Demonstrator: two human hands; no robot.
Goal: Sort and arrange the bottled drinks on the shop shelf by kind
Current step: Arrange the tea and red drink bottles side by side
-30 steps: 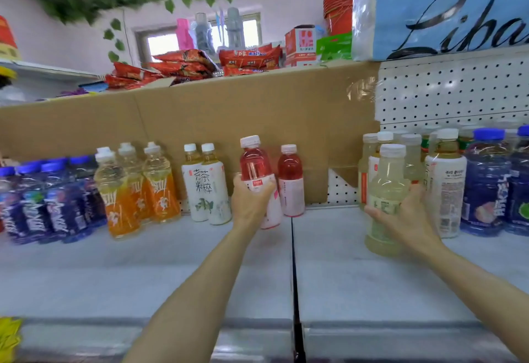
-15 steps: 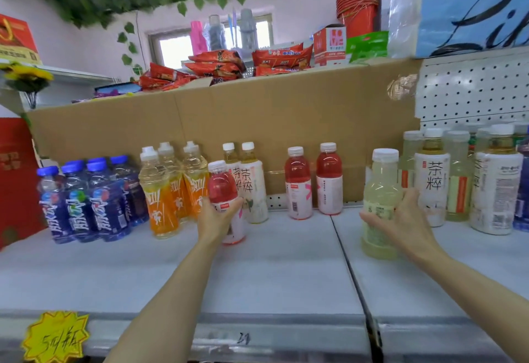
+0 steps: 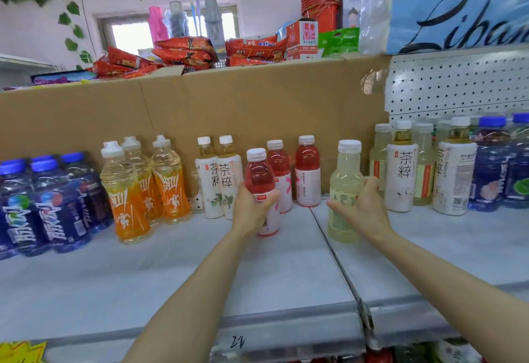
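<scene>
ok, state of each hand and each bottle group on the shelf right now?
left hand: grips red bottle, upright on shelf
right hand: grips pale yellow bottle, upright
two red bottles: standing, untouched
orange bottles: standing
white tea bottles: standing
blue bottles: standing

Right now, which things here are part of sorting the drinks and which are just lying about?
Part of the job:
left hand gripping the red drink bottle
right hand gripping the pale yellow drink bottle
orange drink bottles
white-label tea bottles

Just lying about:
red snack packets
cardboard sheet
</scene>
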